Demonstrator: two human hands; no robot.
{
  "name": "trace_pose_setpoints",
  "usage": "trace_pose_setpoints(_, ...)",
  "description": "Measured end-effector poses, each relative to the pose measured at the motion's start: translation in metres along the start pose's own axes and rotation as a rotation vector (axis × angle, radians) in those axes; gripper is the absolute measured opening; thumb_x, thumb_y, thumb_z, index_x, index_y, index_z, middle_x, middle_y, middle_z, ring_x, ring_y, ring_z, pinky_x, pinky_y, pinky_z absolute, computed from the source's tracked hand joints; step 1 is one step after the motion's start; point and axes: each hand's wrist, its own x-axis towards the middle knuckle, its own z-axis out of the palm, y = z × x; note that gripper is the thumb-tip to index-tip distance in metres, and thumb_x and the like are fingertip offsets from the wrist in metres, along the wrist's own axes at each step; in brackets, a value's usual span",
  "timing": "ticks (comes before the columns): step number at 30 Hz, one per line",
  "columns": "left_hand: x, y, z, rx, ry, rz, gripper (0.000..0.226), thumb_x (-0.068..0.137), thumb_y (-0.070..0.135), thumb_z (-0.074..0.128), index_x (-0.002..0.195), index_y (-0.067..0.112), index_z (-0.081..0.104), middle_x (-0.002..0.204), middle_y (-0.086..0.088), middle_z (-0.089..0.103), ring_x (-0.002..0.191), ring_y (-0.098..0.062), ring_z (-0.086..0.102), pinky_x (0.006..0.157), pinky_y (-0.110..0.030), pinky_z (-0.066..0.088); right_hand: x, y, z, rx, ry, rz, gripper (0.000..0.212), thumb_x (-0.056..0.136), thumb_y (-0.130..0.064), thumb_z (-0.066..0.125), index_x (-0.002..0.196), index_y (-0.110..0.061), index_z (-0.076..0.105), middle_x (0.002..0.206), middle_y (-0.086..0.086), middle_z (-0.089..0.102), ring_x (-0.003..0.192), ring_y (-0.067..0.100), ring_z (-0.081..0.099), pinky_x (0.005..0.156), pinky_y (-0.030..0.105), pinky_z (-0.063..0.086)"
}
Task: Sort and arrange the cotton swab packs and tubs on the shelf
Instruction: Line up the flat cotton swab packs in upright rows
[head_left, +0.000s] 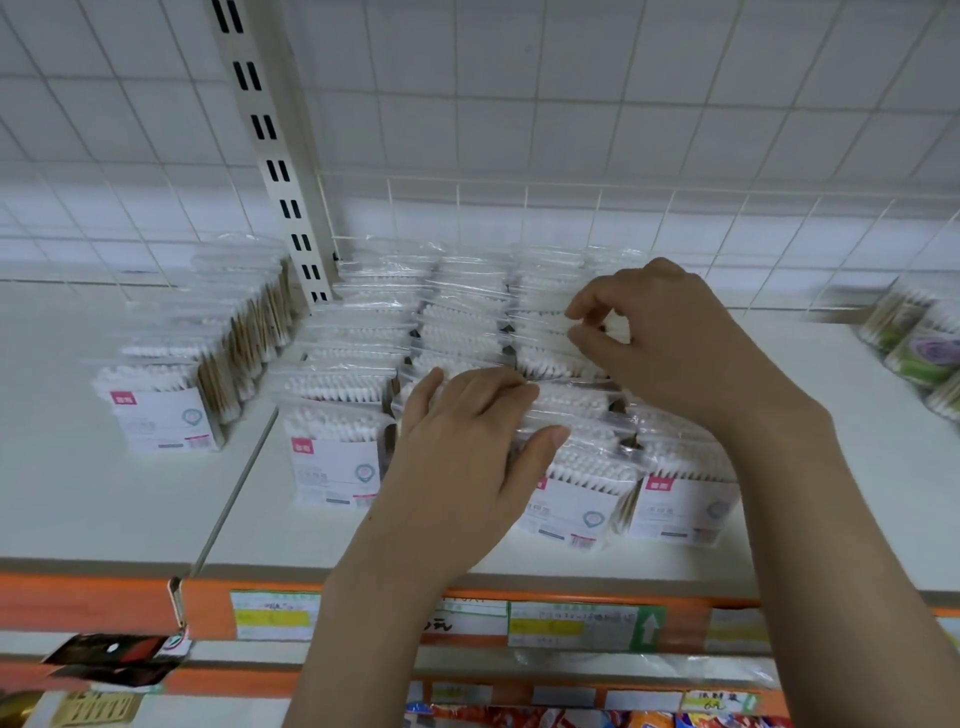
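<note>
**Right hand's already on the pack, left hand just bracing**

So, quick take from where I'm watching. The cotton swab packs (467, 332) stand in rows running front to back on the white shelf (130, 509), labels facing me, swab tips up. My right hand (670, 343) is deeper in, thumb and forefinger curled into a pinch on the top edge of one pack (550, 327) in the third row. That pack sits directly under the fingers, its long edge running left-right across the row. My left hand (467, 441) lies nearer the front, fingers straight and close together, pressing flat on the pack tops of the middle row, thumb out to the side. Right hand's clearly the closer one, so I'd guess it lifts straight up while the left steadies the neighbours. Swab tubs (919, 353) sit well apart at the far right.
</note>
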Motion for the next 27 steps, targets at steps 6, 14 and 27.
trace_pose_setpoints(6,-0.001,0.0,-0.002,-0.028,-0.023,-0.019,0.051,0.092,0.049,0.033,0.112,0.015,0.065,0.116,0.003,0.062,0.109,-0.015,0.056,0.104,-0.049,0.035,0.01,-0.004,0.003,-0.022,-0.25,0.046,0.014,0.089,-0.029,0.056,0.095,-0.021,0.066,0.078,-0.014,0.056,0.082,0.012,0.053,0.086,0.031,0.041)
trace_pose_setpoints(14,0.001,0.0,-0.005,-0.035,-0.008,-0.011,0.051,0.089,0.051,0.036,0.108,0.016,0.068,0.112,0.003,0.064,0.105,-0.014,0.056,0.098,-0.039,0.037,0.014,-0.004,-0.01,0.0,-0.165,-0.005,0.011,0.088,-0.024,0.057,0.085,-0.024,0.067,0.075,-0.017,0.047,0.077,0.008,0.05,0.077,0.024,0.039)
trace_pose_setpoints(27,0.006,-0.002,-0.006,-0.005,0.008,-0.005,0.049,0.087,0.054,0.039,0.1,0.018,0.071,0.106,0.006,0.065,0.097,-0.017,0.063,0.089,-0.035,0.038,-0.009,-0.003,-0.053,0.37,0.268,0.13,0.01,0.084,-0.012,0.061,0.078,-0.018,0.067,0.059,-0.004,0.06,0.048,0.004,0.047,0.052,0.007,0.036)
